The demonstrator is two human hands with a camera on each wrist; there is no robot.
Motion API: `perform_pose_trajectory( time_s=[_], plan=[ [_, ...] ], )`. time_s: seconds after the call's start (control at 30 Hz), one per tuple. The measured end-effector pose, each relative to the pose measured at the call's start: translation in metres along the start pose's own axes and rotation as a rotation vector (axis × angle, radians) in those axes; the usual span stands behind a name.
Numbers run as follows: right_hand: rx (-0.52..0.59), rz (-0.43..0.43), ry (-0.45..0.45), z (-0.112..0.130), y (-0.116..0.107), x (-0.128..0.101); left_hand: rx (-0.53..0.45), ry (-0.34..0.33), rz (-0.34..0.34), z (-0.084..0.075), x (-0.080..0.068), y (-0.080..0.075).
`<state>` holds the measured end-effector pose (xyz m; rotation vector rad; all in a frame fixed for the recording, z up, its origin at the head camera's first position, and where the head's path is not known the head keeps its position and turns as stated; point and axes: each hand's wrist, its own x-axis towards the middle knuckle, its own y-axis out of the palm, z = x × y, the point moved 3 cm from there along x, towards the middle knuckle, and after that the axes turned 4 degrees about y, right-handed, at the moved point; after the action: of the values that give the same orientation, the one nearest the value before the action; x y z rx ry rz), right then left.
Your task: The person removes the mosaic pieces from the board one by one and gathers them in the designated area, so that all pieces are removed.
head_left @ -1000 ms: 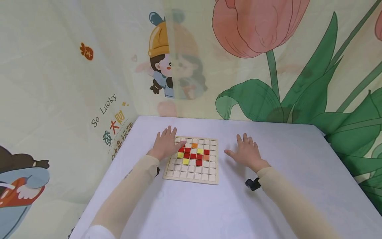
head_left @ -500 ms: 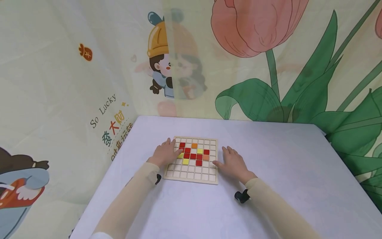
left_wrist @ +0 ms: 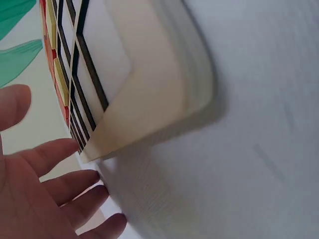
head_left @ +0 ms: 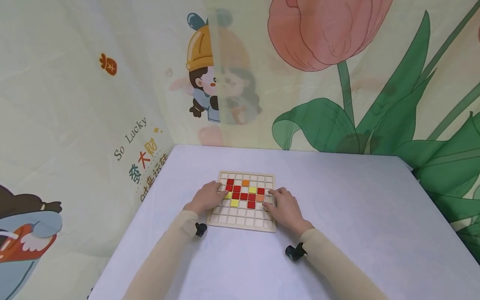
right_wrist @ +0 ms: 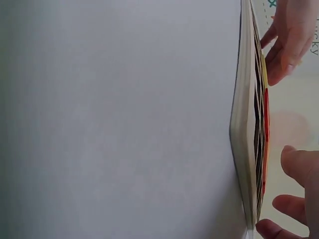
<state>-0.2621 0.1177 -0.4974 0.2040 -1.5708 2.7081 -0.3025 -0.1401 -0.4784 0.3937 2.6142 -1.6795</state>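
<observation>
Wooden board (head_left: 241,219) mid-frame's sporting some coloured tiles (head_left: 244,196) but sitting mostly bare; left hand (head_left: 205,197) and right hand (head_left: 288,209) are flanking it, relaxed, seemingly gripping nothing.

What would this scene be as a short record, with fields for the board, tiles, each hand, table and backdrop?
Board: wooden grid, lying on the table
Tiles: red, yellow and orange, in some squares
Left hand: at the board's left edge, touch unclear
Right hand: at the board's right edge, touch unclear
Table: white
Backdrop: pale, printed with a pink tulip
</observation>
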Motion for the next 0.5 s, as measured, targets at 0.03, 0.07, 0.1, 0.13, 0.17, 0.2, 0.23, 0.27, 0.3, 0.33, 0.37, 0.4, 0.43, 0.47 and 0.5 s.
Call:
perform_pose_trajectory(
  time_s=[0.03, 0.07, 0.1, 0.13, 0.17, 0.2, 0.23, 0.27, 0.3, 0.33, 0.37, 0.4, 0.43, 0.47, 0.5],
  plan=[
    [0.011, -0.002, 0.003, 0.001, 0.001, 0.0, -0.009, -0.002, -0.01, 0.0, 0.0, 0.0],
    [0.028, -0.002, 0.008, 0.002, 0.002, 0.001, -0.018, -0.005, -0.023, 0.0, -0.001, 0.0],
    [0.038, 0.001, 0.01, 0.003, 0.004, 0.001, -0.026, -0.01, -0.035, 0.0, -0.002, 0.0],
    [0.049, 0.002, 0.009, 0.004, 0.005, 0.002, -0.033, -0.017, -0.048, 0.001, -0.002, 0.0],
    [0.058, 0.004, 0.009, 0.005, 0.007, 0.002, -0.039, -0.019, -0.061, 0.002, -0.002, 0.0],
    [0.062, 0.004, 0.008, 0.007, 0.008, 0.003, -0.048, -0.02, -0.071, 0.002, -0.003, 0.0],
    [0.066, 0.003, 0.01, 0.008, 0.009, 0.003, -0.06, -0.024, -0.077, 0.002, -0.003, 0.001],
    [0.071, 0.0, 0.013, 0.008, 0.009, 0.004, -0.077, -0.024, -0.082, 0.003, -0.003, 0.001],
    [0.071, -0.006, 0.016, 0.009, 0.01, 0.004, -0.087, -0.023, -0.083, 0.003, -0.004, 0.001],
    [0.073, -0.011, 0.019, 0.009, 0.011, 0.005, -0.103, -0.023, -0.085, 0.004, -0.004, 0.002],
    [0.077, -0.014, 0.026, 0.01, 0.012, 0.006, -0.122, -0.023, -0.087, 0.004, -0.004, 0.002],
    [0.076, -0.018, 0.029, 0.01, 0.013, 0.006, -0.141, -0.025, -0.089, 0.005, -0.004, 0.002],
    [0.079, -0.025, 0.032, 0.01, 0.014, 0.007, -0.159, -0.029, -0.093, 0.006, -0.004, 0.002],
    [0.084, -0.031, 0.034, 0.01, 0.015, 0.007, -0.175, -0.029, -0.098, 0.007, -0.004, 0.003],
    [0.09, -0.037, 0.036, 0.01, 0.016, 0.008, -0.192, -0.031, -0.103, 0.007, -0.004, 0.003]
  ],
)
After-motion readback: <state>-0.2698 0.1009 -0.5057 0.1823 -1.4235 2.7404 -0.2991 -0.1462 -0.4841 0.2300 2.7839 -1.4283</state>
